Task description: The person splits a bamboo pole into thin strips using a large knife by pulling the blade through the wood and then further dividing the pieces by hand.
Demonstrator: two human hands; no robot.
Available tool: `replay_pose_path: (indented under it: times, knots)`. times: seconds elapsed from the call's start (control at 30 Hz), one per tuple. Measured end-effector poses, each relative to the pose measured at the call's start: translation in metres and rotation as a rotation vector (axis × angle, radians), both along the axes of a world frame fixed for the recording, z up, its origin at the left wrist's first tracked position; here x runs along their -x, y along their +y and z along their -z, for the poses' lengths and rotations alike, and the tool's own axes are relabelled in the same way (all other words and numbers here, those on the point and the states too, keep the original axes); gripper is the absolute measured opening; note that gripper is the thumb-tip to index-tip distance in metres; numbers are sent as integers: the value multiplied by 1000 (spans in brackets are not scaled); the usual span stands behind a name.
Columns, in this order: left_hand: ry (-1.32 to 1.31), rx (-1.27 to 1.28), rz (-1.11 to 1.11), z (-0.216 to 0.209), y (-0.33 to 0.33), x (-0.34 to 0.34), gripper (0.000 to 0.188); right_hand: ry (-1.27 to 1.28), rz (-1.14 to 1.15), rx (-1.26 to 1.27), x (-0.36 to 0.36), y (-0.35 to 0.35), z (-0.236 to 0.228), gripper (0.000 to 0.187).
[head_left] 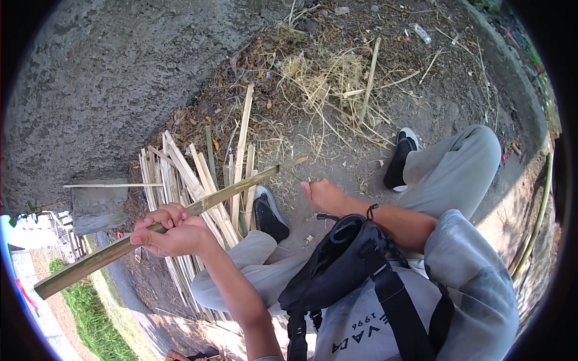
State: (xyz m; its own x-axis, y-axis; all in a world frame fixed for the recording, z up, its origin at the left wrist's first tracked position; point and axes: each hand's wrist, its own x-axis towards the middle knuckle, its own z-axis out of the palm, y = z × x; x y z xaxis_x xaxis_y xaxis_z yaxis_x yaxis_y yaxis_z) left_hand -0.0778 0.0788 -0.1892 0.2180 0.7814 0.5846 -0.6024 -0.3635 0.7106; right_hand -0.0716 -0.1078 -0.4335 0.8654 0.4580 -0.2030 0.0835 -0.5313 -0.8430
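A long greenish-brown bamboo strip [238,188] slants across in front of me, its near end at the lower left and its paler, shaved-looking tip toward the middle. My left hand [171,231] is wrapped round it, palm up, left of the middle of its length. In my closed right hand [325,195] is a tool with a thin dark blade, apparently a knife [292,175]; its handle is hidden by the fingers. The blade meets the strip near the far tip.
Split pale bamboo strips [192,174] lie in a pile beside my left foot. Curly shavings [325,78] heap up on the dirt ahead. A rough grey rock slope [120,72] rises at the left, and a clear plastic bottle [422,33] lies far right. A black bag [328,265] hangs across my front.
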Motion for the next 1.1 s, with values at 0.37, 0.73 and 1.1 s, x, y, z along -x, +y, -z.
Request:
replay_pose_path:
  times: [0.37,0.73,1.1]
  knots:
    - [10,35,-27,-1,4,-3,47,-66,-107,-105,8,13,-46,51]
    - [18,88,-12,1,18,1,46,-91,-92,-41,9,15,-10,50]
    - [34,120,4,6,28,4,44,42,-72,127,-8,9,4,53]
